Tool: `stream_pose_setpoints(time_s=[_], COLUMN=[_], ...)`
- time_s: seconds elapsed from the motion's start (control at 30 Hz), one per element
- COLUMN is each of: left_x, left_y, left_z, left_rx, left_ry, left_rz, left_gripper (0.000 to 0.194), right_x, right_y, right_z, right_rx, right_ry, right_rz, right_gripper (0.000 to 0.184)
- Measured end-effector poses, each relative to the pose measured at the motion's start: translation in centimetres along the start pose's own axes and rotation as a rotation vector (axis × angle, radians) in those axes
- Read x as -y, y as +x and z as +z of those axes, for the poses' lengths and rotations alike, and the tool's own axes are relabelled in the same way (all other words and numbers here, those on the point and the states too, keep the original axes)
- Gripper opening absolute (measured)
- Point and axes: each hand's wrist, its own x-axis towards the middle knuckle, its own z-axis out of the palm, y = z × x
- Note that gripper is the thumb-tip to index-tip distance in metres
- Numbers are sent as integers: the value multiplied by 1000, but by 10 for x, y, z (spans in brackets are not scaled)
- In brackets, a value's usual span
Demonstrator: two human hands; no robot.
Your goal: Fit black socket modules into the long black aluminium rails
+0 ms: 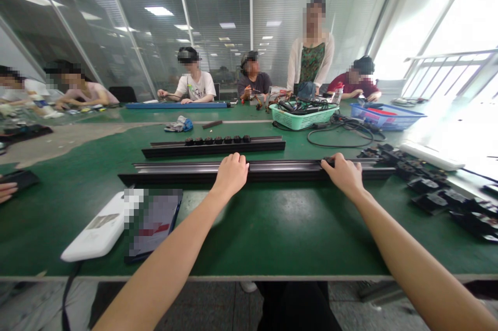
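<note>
A long black metal rail [288, 173] with a shiny inner channel lies crosswise on the green table in front of me. My left hand [232, 174] is closed over the rail near its middle, fingers on the far side. Toward the rail's right end, my right hand [346, 175] is closed on a small black part [329, 161] at the channel; the fingers partly hide it. Whether the part sits inside the channel, I cannot tell. Behind lies a second black rail [213, 149] with several round black parts [218, 140] in a row along it.
Loose black parts [431, 198] pile up at the right. A white power bank [97, 227] and a phone [155, 227] lie near the left front. Farther back stand a green basket [305, 119] with cables and a blue basket [404, 121]. Several people work across the table.
</note>
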Motion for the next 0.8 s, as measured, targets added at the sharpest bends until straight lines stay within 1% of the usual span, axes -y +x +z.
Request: stream_pose_setpoints(time_s=[0.17,0.5,0.8], left_x=[0,-1,-1], left_y=[0,0,1], left_z=[-2,-1,-3], left_rx=[7,5,14], left_ry=[8,30,23], left_rz=[3,1,1], left_gripper=[33,33,32], right_x=[-2,-1,-4], right_y=[2,0,3], right_z=[1,-2,3], right_rx=[-8,1,-37], right_ry=[-2,-1,-10], right_rz=[1,3,-22], right_gripper=[48,48,48])
